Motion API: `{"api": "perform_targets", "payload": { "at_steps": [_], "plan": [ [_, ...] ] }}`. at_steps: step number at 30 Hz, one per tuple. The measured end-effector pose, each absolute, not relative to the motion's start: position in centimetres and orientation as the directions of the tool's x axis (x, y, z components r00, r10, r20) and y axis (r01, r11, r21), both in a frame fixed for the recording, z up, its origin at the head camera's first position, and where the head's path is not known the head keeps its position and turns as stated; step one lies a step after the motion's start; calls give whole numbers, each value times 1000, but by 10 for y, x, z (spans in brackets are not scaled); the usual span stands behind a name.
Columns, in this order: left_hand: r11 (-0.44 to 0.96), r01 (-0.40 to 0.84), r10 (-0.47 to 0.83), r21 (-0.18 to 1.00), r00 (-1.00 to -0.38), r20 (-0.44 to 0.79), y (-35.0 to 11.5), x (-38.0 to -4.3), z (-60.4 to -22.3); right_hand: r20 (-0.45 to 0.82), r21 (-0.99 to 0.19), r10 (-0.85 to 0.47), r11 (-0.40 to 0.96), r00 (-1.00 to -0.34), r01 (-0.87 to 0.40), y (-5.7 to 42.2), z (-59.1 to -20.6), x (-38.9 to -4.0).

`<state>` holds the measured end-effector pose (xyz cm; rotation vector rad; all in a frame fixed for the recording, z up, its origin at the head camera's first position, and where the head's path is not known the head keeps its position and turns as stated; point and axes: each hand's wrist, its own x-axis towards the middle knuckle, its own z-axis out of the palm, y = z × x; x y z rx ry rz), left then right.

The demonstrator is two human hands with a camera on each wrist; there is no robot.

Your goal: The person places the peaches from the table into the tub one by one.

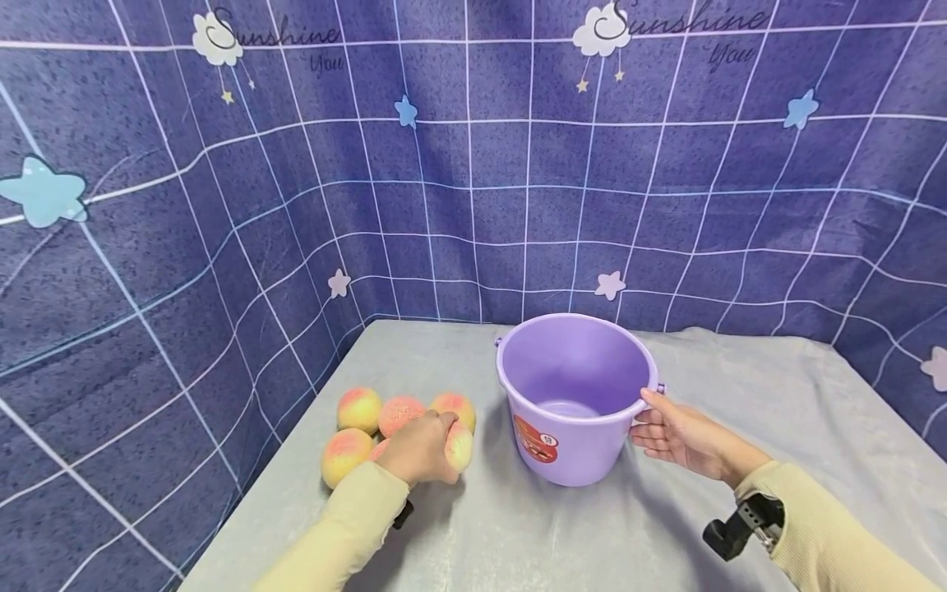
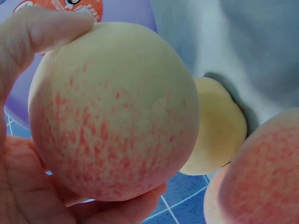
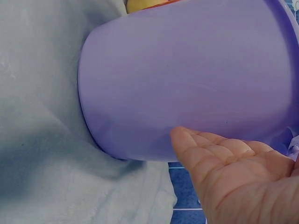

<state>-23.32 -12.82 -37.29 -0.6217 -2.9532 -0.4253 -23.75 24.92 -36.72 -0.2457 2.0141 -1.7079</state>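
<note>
in the head view, the left hand [image 1: 422,448] holds a peach [image 1: 459,448] beside the other peaches [image 1: 359,409], left of the purple bucket [image 1: 592,448] on the tabletop [image 1: 503,534]; a gentle, full grip that clears the neighbours should serve best, with the right hand [image 1: 684,436] pinching the bucket's rim to steady it. the left wrist view shows thumb and fingers spread wide round the peach; in the right wrist view, the right hand's fingers lie slightly bent along the bucket's outer wall
</note>
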Motion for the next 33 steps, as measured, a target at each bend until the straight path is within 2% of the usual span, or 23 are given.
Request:
{"api": "perform_targets", "payload": {
  "at_steps": [11, 21, 33],
  "plan": [
    [871, 400, 389, 285, -916, 96, -127, -235, -355, -235, -966, -446, 204, -864, 158, 249, -365, -237],
    [881, 378, 400, 285, -916, -20, -124, -234, -343, -234, -967, -447, 199, -863, 159, 249, -365, -237],
    [823, 474, 494, 313, -869, 19, -123, -241, -331, -239, -965, -437, 202, -867, 164, 249, -366, -236]
  ]
}}
